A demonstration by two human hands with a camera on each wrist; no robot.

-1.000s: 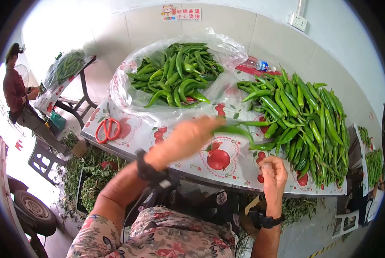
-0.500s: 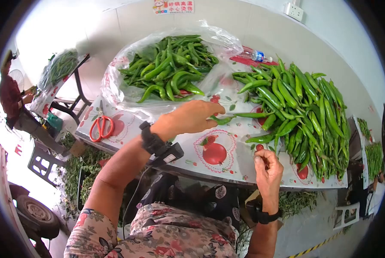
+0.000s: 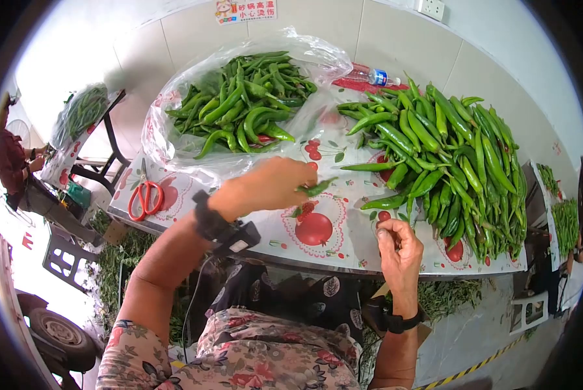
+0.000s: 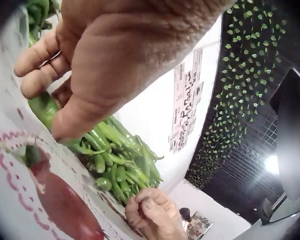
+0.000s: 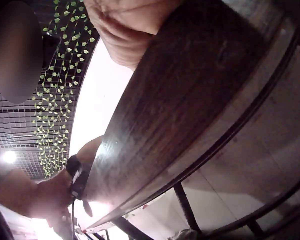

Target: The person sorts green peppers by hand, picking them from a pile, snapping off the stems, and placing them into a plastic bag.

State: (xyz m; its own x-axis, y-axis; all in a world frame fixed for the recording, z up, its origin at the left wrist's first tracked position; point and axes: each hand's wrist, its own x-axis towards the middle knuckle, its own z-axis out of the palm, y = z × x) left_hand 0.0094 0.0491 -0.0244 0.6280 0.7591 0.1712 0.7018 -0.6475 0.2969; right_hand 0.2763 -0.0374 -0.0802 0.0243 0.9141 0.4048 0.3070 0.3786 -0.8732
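Note:
In the head view my left hand point(image 3: 265, 187) is over the middle of the table, holding a green chili pepper point(image 3: 318, 188) between thumb and fingers. The left wrist view has this pepper point(image 4: 44, 109) by the thumb tip, partly hidden behind the hand. My right hand point(image 3: 398, 252) stays near the table's front edge, fingers loosely curled and nothing visible in them. Just beyond it lies a big heap of green chili peppers point(image 3: 447, 169). More chili peppers point(image 3: 239, 104) fill an open clear plastic bag point(image 3: 158, 127) at the back left.
Red-handled scissors point(image 3: 146, 200) lie at the table's left end. A plastic bottle point(image 3: 377, 77) rests by the back wall. The tablecloth point(image 3: 356, 244) has a pomegranate print. Another person point(image 3: 12, 156) stands at a side table on the left. Plant trimmings point(image 3: 125, 266) cover the floor.
My left hand has drawn back leftward from the heap's edge with the pepper. The right hand has barely moved. The head view has shifted slightly.

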